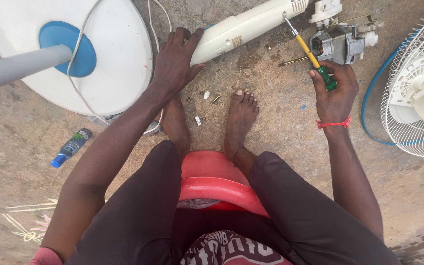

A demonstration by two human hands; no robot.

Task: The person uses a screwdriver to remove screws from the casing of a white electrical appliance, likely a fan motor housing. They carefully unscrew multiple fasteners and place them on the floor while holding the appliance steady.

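Note:
My left hand point(175, 61) presses down on the end of a cream fan neck housing point(244, 29) that lies on the concrete floor. My right hand point(335, 88) grips a screwdriver point(310, 54) with a green handle and yellow shaft; its tip touches the upper end of the housing. Beside it sits the bare fan motor point(342, 43). A few small screws and bits point(209, 98) lie on the floor between my hands, just beyond my bare feet point(241, 115).
The round white fan base point(119, 54) with a blue collar and grey pole point(15, 68) lies at the left, a white cord over it. A white wire fan guard point(418, 83) is at the right. A small bottle point(70, 146) lies at the left. I sit on a red stool point(217, 189).

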